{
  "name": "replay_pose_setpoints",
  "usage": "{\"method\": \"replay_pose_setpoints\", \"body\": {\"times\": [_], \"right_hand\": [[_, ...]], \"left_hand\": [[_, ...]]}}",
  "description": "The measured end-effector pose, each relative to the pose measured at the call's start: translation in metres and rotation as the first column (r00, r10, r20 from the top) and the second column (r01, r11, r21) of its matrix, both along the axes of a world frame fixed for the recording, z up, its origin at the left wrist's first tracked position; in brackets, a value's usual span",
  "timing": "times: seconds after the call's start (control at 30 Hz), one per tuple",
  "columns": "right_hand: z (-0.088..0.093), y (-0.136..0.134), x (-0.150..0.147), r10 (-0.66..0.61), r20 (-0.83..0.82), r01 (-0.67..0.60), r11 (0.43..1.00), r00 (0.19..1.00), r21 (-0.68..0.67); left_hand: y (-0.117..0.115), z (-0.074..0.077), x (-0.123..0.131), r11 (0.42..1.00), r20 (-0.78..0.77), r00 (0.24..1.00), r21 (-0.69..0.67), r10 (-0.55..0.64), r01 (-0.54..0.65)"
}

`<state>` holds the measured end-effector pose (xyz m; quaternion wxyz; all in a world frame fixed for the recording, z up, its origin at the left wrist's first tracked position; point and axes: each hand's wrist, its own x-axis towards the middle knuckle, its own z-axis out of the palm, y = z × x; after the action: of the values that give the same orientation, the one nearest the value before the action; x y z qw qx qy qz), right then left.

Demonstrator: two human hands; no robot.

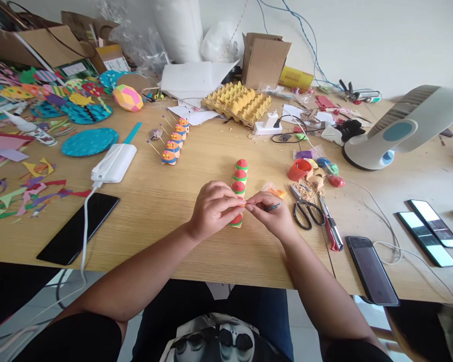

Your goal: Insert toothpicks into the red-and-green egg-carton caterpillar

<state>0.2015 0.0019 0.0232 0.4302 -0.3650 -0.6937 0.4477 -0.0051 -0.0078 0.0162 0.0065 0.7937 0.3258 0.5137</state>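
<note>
A caterpillar made from an egg-carton strip, its several bumps red with green edges, stands on the table in front of me. Above its near end, my left hand and my right hand meet fingertip to fingertip. They pinch a small orange piece, which looks like modelling clay and is mostly covered by the fingers. A thin blue stick pokes out between the curled fingers of my right hand. Just behind that hand lies an orange lump in clear plastic.
Scissors, a red utility knife and an orange-red cup are to the right, near a fan. A finished-looking orange-and-blue caterpillar with pins stands left. Egg cartons lie behind; a phone and power bank are left.
</note>
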Motion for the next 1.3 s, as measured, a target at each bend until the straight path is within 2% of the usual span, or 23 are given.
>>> {"method": "replay_pose_setpoints", "body": {"times": [0.5, 0.8, 1.1, 1.3], "right_hand": [[0.0007, 0.0003, 0.0013, 0.061, -0.04, -0.06, 0.998, 0.997, 0.017], [-0.0002, 0.0011, 0.0013, 0.074, -0.042, -0.071, 0.995, 0.996, 0.076], [-0.0034, 0.0005, 0.0008, 0.065, -0.081, -0.07, 0.996, 0.995, -0.053], [-0.0022, 0.0002, 0.0001, 0.054, -0.094, -0.062, 0.994, 0.994, -0.086]], "left_hand": [[-0.0008, 0.0002, 0.0002, 1.0, 0.043, 0.999, 0.005, -0.023, 0.022], [-0.0004, -0.0029, -0.0007, 0.999, 0.001, 0.999, 0.018, -0.043, 0.043], [0.0001, -0.0042, -0.0007, 0.999, 0.013, 0.999, 0.019, -0.037, 0.037], [0.0002, -0.003, -0.0003, 1.0, 0.012, 1.0, 0.004, -0.024, 0.024]]}}
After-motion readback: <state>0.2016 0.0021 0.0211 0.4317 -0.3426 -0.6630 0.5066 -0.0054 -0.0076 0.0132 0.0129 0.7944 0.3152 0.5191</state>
